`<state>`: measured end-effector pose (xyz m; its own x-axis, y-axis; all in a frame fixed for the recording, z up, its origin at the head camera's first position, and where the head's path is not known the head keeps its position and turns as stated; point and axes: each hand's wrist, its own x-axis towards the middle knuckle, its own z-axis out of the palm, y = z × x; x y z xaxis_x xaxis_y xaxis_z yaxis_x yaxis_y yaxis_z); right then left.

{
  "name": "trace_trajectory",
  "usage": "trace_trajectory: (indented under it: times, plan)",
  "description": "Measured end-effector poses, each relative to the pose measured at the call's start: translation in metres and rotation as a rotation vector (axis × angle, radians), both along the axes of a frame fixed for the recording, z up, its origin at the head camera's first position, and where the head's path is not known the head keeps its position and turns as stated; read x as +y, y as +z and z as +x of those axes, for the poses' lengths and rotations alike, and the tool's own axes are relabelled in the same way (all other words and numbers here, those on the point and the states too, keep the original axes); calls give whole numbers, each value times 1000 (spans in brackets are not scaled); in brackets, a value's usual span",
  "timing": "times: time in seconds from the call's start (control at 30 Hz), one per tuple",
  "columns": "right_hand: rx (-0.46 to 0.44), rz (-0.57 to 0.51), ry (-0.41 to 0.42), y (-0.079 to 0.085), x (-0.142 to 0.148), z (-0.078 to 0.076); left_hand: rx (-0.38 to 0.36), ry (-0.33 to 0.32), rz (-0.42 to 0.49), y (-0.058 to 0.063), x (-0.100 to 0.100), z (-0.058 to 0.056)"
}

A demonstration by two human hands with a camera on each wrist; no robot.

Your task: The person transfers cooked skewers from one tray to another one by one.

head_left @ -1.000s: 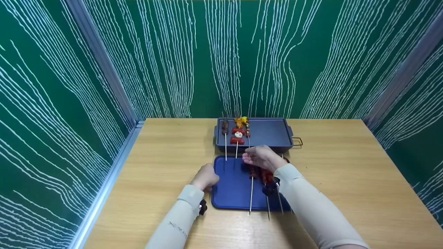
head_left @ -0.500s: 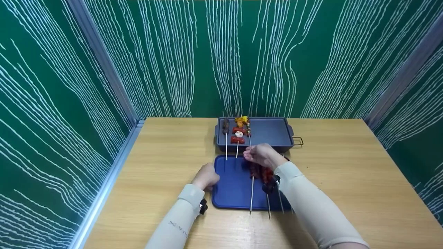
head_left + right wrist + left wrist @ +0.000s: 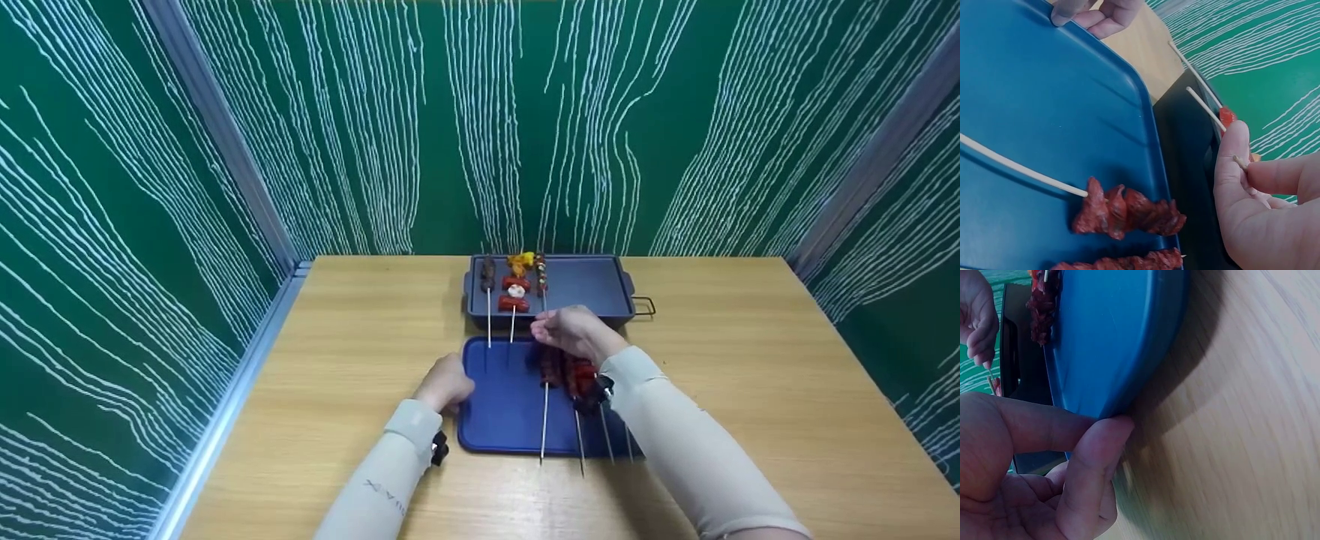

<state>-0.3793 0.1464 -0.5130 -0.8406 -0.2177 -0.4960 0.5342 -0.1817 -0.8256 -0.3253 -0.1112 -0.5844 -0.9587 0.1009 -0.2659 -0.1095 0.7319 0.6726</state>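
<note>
My left hand [image 3: 448, 384] pinches the left rim of a blue tray [image 3: 499, 409] between thumb and finger, as the left wrist view shows. Over the tray's far edge, my right hand [image 3: 576, 330] pinches the bare stick end of a skewer [image 3: 541, 274]. That skewer's food, small mixed pieces, is at a dark rectangular grill pan [image 3: 589, 281]. Left of it on the pan lie a skewer of red, white and yellow pieces [image 3: 515, 291] and a dark meat skewer [image 3: 488, 275]. Several skewers with reddish meat [image 3: 1129, 211] lie on the tray's right side, partly hidden by my right arm.
A wire handle [image 3: 645, 306] sticks out at the pan's right side. Bare stick ends from the pan overhang the tray's far edge. The wooden table [image 3: 360, 322] meets green walls [image 3: 442, 150] with white wavy lines behind and at both sides.
My right hand has moved slightly away from me and to the right, and the skewer it holds has shifted a little rightward at the pan. My left hand stays on the tray rim.
</note>
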Motion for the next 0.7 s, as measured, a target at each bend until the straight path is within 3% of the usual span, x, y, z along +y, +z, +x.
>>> trace_trajectory:
  times: [0.13, 0.17, 0.27, 0.4, 0.5, 0.7]
  plan:
    - [7, -10, 4, 6, 3, 0, 6, -17, -10, -27, -4, -17]
    - [10, -14, 5, 7, 4, 0, 0, -12, -13, -29, -4, -18]
    - [18, -18, 10, 11, 7, 1, -21, 9, 3, -18, -2, -12]
    - [33, -12, 11, 15, 10, 4, -40, 39, 25, 14, 3, 7]
    - [48, -8, 17, 18, 13, 7, -34, 35, -2, 22, 5, 13]
    - [76, 31, 32, 24, 15, 14, -39, 36, -18, 23, 7, 14]
